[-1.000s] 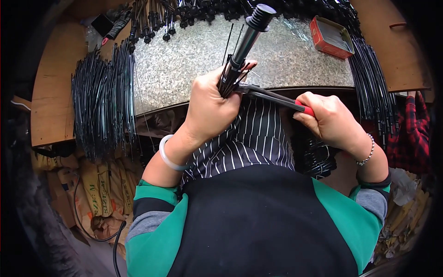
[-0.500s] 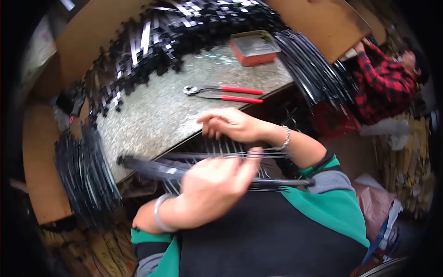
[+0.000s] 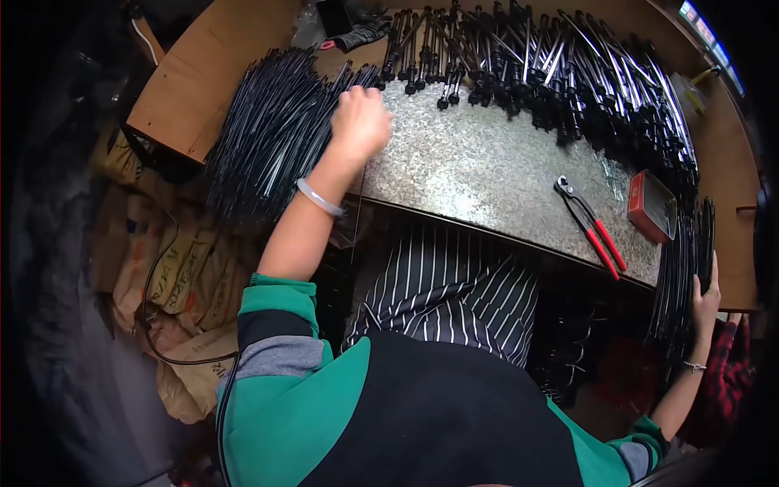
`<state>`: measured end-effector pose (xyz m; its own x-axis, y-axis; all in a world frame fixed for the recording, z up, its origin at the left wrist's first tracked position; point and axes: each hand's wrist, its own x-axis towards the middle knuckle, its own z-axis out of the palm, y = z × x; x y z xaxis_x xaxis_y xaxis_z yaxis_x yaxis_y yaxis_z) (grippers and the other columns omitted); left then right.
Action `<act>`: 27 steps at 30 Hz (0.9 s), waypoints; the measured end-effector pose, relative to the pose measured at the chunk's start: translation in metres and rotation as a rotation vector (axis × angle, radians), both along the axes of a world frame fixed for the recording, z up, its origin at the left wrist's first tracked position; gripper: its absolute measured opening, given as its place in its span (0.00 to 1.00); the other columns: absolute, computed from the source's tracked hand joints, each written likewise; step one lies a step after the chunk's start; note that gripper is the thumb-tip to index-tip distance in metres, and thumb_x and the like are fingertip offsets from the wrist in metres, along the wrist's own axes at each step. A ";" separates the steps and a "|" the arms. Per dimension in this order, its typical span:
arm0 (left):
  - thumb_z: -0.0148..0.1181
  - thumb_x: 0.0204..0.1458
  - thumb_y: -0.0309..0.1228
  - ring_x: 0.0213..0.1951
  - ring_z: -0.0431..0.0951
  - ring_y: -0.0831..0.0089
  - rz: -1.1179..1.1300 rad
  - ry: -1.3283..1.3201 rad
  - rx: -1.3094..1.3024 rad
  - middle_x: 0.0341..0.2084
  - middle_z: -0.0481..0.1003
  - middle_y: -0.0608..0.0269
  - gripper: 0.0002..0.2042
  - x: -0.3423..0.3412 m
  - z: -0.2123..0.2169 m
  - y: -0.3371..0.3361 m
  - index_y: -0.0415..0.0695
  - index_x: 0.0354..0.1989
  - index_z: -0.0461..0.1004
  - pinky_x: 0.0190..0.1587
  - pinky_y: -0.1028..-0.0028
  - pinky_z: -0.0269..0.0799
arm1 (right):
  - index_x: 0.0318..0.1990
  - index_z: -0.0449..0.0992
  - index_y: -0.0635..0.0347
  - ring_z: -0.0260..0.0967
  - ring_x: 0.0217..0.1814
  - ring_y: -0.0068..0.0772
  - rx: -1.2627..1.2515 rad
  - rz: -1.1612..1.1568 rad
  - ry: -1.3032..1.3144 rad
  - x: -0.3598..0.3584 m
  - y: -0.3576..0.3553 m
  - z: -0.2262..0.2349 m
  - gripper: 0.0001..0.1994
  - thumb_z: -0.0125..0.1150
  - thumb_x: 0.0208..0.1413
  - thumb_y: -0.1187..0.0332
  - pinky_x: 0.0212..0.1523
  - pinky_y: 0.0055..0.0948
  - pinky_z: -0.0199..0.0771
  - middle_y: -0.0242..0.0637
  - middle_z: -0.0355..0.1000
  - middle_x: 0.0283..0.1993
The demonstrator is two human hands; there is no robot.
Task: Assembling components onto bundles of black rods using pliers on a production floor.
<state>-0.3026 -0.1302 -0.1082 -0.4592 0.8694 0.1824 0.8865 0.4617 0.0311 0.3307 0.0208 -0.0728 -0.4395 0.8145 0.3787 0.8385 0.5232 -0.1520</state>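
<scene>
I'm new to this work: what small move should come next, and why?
Perhaps drawing some dark rods from the right bundle with the right hand: it is at the bundle's outer edge, and the pliers lie unheld on the bench.

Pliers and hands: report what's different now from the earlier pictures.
The right hand let go of the pliers, now on the tabletop, and moved right to the right-side rods. The left hand moved left to the left-side rods; the black tube it held is no longer visible. The red tin stays at the tabletop's right.
</scene>
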 end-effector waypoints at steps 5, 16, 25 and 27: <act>0.58 0.48 0.44 0.53 0.65 0.52 0.347 -0.199 -0.139 0.50 0.64 0.41 0.29 -0.074 -0.023 -0.009 0.31 0.50 0.62 0.52 0.61 0.65 | 0.58 0.60 0.59 0.59 0.54 0.49 -0.064 -0.379 -0.495 0.062 0.006 -0.017 0.25 0.56 0.51 0.70 0.53 0.39 0.62 0.48 0.63 0.52; 0.54 0.50 0.43 0.51 0.67 0.49 0.319 -0.342 -0.162 0.49 0.67 0.40 0.26 -0.090 -0.025 0.004 0.32 0.49 0.64 0.52 0.61 0.64 | 0.49 0.68 0.63 0.59 0.52 0.45 -0.064 0.170 0.042 -0.198 -0.083 -0.037 0.21 0.61 0.47 0.68 0.54 0.35 0.59 0.44 0.65 0.47; 0.48 0.53 0.34 0.38 0.74 0.46 0.198 -0.178 0.426 0.32 0.74 0.39 0.15 -0.086 0.014 -0.013 0.33 0.42 0.65 0.42 0.56 0.67 | 0.48 0.69 0.61 0.60 0.46 0.44 -0.078 0.048 0.010 -0.185 -0.074 -0.053 0.20 0.61 0.47 0.66 0.48 0.36 0.61 0.42 0.64 0.42; 0.47 0.55 0.36 0.38 0.72 0.44 0.181 -0.226 0.461 0.32 0.73 0.41 0.15 -0.077 0.031 -0.013 0.34 0.41 0.66 0.40 0.56 0.66 | 0.52 0.67 0.60 0.58 0.49 0.45 0.024 -0.055 -0.027 -0.180 -0.074 -0.050 0.23 0.62 0.46 0.65 0.51 0.36 0.60 0.44 0.64 0.46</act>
<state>-0.3793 -0.1431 -0.0772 -0.6658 0.6263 0.4055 0.7422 0.4998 0.4466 0.1510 -0.0535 -0.1228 -0.4044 0.8286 0.3872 0.8699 0.4792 -0.1168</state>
